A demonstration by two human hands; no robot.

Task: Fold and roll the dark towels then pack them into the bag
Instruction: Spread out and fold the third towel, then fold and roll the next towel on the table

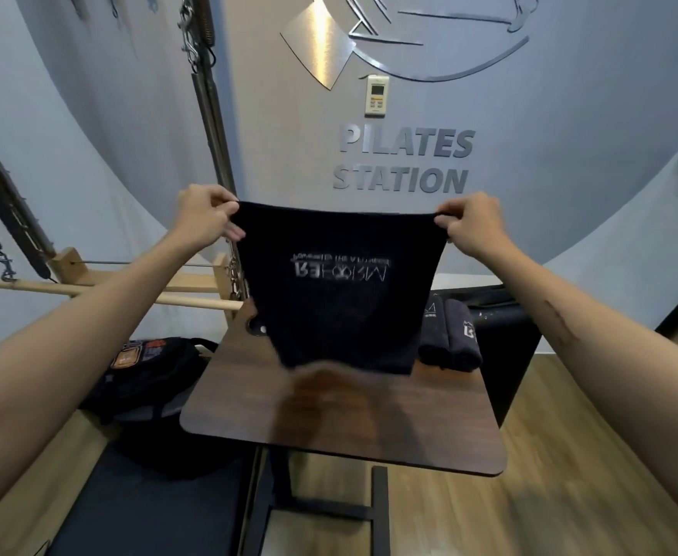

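Lower left: bag (151,375) on the floor. Left hand (203,216) pinching one top corner of the dark towel (341,290), held up mid-frame over the surface (369,427). Right hand (474,226) pinching the other. Soft, light, floppy; best held by corners. Rolled towels (449,339) at right.

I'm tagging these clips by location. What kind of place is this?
Most likely a Pilates studio: the wall lettering reads "PILATES STATION", and a frame with springs and chains and a wooden bar stands at left.
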